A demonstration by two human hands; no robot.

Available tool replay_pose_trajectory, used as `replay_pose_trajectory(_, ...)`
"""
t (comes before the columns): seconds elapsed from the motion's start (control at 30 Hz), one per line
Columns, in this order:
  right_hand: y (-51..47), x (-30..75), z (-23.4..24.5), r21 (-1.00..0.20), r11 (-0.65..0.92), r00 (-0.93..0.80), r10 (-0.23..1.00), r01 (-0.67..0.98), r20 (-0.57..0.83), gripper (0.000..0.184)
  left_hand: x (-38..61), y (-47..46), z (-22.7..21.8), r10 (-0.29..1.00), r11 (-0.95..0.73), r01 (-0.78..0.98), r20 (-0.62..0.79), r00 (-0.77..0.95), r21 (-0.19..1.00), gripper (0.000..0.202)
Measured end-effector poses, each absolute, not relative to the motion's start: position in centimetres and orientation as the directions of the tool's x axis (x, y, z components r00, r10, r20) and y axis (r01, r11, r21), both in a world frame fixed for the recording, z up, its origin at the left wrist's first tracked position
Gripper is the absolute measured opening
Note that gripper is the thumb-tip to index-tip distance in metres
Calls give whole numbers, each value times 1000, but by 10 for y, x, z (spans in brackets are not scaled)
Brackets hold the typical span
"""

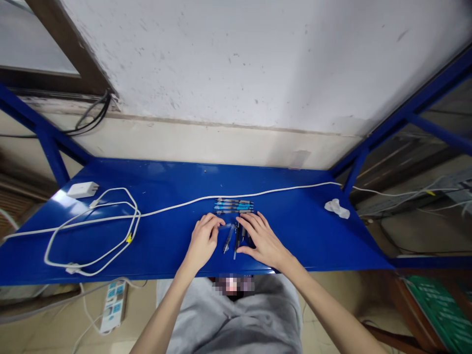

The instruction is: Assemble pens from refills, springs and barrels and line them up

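Both my hands rest on a blue metal shelf (165, 246) near its front edge. My left hand (204, 240) has its fingers curled and pinches a small clear pen part (225, 226) at the fingertips. My right hand (260, 238) lies flat with fingers spread over several loose dark pens and pen parts (233, 241). Just beyond my hands, a neat row of assembled blue and clear pens (234, 206) lies side by side.
A long white cable (177, 206) runs across the shelf and coils at the left beside a white charger (82, 189). Crumpled white paper (337, 208) lies at the right. A power strip (113, 306) sits on the floor below. A wall stands behind.
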State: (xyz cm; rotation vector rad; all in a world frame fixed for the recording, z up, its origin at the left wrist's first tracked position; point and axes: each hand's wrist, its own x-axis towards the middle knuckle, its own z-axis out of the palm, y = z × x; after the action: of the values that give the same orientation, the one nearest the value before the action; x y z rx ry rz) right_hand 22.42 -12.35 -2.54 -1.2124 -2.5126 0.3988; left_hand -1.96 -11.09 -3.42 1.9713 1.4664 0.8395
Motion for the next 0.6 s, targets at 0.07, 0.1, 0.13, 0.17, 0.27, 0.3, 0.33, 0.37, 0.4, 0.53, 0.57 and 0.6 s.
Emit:
replay_pose_trajectory(0.07,-123,224,-25,-386,607,-595,786,695,165,93,-20,-111,-34,963,-262,633,158,217,729,33)
replay_pose_trajectory(0.1,-123,224,-25,-387,608,-597,785,693,165,93,-20,-111,-35,963,-263,632,157,220,728,34)
replay_pose_trajectory(0.13,-123,223,-25,-388,608,-597,785,693,164,93,-21,-111,-35,962,-265,631,158,222,729,35)
replay_pose_trajectory(0.17,-124,223,-24,-389,608,-598,785,692,161,92,-21,-111,-35,961,-268,628,159,224,731,36)
replay_pose_trajectory(0.27,-124,222,-23,-392,602,-596,788,696,154,91,-21,-110,-35,961,-268,619,158,228,739,39)
replay_pose_trajectory(0.3,-124,222,-23,-391,602,-596,788,696,153,92,-21,-110,-35,962,-265,618,154,227,740,39)
replay_pose_trajectory(0.33,-124,222,-23,-390,603,-597,788,696,152,92,-21,-110,-34,963,-261,620,151,225,740,38)
replay_pose_trajectory(0.37,-124,222,-23,-389,605,-599,786,695,153,93,-20,-111,-34,963,-259,622,151,221,739,36)
replay_pose_trajectory(0.4,-124,222,-24,-389,607,-601,784,693,155,93,-20,-111,-33,964,-258,625,153,217,737,33)
replay_pose_trajectory(0.53,-123,222,-24,-392,621,-615,772,679,157,98,-18,-111,-32,963,-262,632,161,214,729,24)
replay_pose_trajectory(0.57,-123,223,-23,-391,623,-619,770,677,155,99,-18,-110,-32,964,-261,632,161,213,729,23)
replay_pose_trajectory(0.6,-123,223,-23,-390,626,-623,767,676,151,101,-18,-110,-32,964,-260,632,159,212,730,22)
